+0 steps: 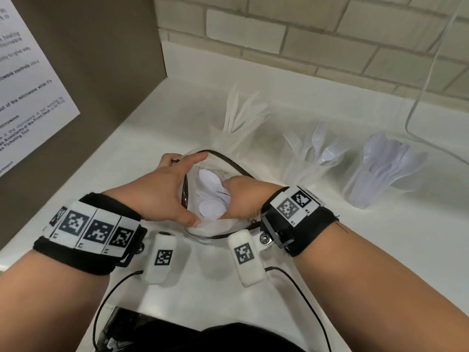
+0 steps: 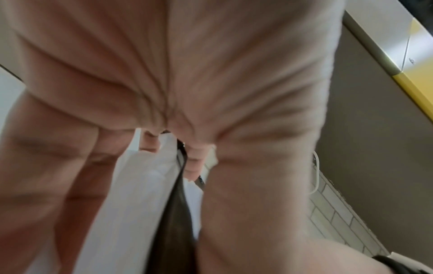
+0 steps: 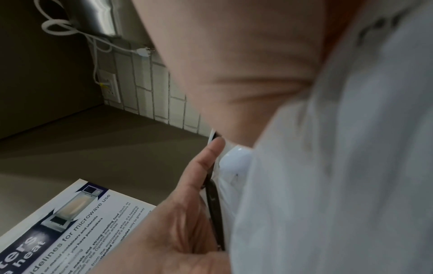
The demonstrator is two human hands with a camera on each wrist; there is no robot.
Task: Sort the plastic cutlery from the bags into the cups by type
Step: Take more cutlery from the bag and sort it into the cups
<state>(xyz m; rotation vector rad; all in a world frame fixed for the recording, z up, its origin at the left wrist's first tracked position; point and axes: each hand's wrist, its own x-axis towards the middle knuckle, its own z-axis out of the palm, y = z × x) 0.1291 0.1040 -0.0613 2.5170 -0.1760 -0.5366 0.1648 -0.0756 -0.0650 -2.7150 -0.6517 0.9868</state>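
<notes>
A: Okay, quick pass. My left hand (image 1: 162,189) grips the dark-trimmed mouth of the plastic bag (image 1: 215,231), thumb on the near edge, fingers curled over the far-left rim, holding it spread.

B: And the right?

A: My right hand (image 1: 241,196) is reaching into the bag mouth, fingers down among the white spoons (image 1: 212,191). Fingertips are hidden by the bag and the back of the hand, so I cannot tell whether it has closed on a spoon.

B: Do the wrist views help?

A: Not much. The left wrist view shows my palm (image 2: 175,64) close up and the dark bag rim (image 2: 173,213) running between thumb and fingers. The right wrist view is mostly bag film (image 3: 339,166); a spoon bowl (image 3: 236,157) shows just beside the left thumb (image 3: 203,163).

B: Where are the cups?

A: Three clear cups on the white desk (image 1: 279,250), behind the bag. Knife cup (image 1: 228,141) just behind the bag, knives (image 1: 241,110) standing in it. Middle cup (image 1: 302,166) holds forks (image 1: 304,141) plus a few spoons. Right cup (image 1: 365,184) holds spoons only.

B: Anything else?

A: A printed microwave notice (image 1: 28,80) on the brown panel at left, tiled wall behind.
</notes>
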